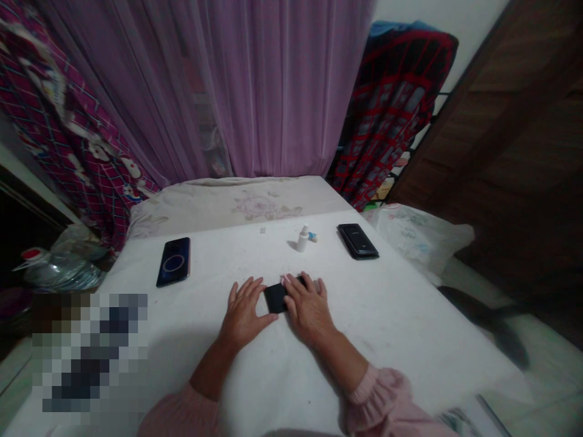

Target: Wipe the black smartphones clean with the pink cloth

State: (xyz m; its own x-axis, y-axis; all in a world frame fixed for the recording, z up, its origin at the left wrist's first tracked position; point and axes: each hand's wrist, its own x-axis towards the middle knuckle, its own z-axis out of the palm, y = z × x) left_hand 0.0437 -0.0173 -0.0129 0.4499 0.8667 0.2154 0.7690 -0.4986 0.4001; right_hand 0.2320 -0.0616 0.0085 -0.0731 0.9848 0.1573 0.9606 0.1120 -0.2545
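A flat black rectangular thing, which looks like a phone (pixel 276 298), lies on the white-covered table in front of me. My left hand (pixel 243 312) steadies its left end, the thumb at the near edge and the index finger at the far corner. Across its right part lies my right hand (pixel 310 308), fingers bent and pressed down, hiding much of it. Something small and pinkish shows at the right fingertips; whether it is a cloth or only a nail, I cannot tell. Beyond my hands stands a small white spray bottle (pixel 302 240), with a little blue-and-white item (pixel 313 237) behind it.
A dark phone with a ring on its screen (pixel 173 262) lies at the left. At the right is another black phone (pixel 357 241), on or in a dark case. A plastic bag (pixel 414 233) sits beyond the right table edge. Purple curtains (pixel 282 91) hang behind.
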